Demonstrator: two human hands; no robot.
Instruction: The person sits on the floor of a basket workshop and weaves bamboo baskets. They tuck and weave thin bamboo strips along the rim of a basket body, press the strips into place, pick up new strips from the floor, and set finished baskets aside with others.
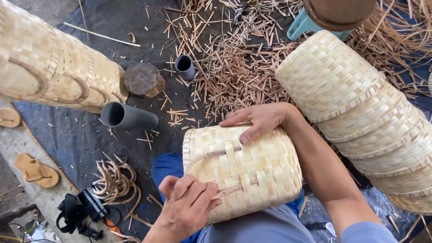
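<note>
Here a woven basket [245,168] lies on its side across the lap. The right hand [261,119] rests flat and open on its wall; the left hand [186,204] pinches a handle strip [231,189], one end threaded in, the other unfinished.

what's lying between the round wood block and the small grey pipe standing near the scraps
In the head view, only bare dark ground sheet with a few loose cane offcuts lies between the wood block and the small grey pipe; nothing larger sits there.
</note>
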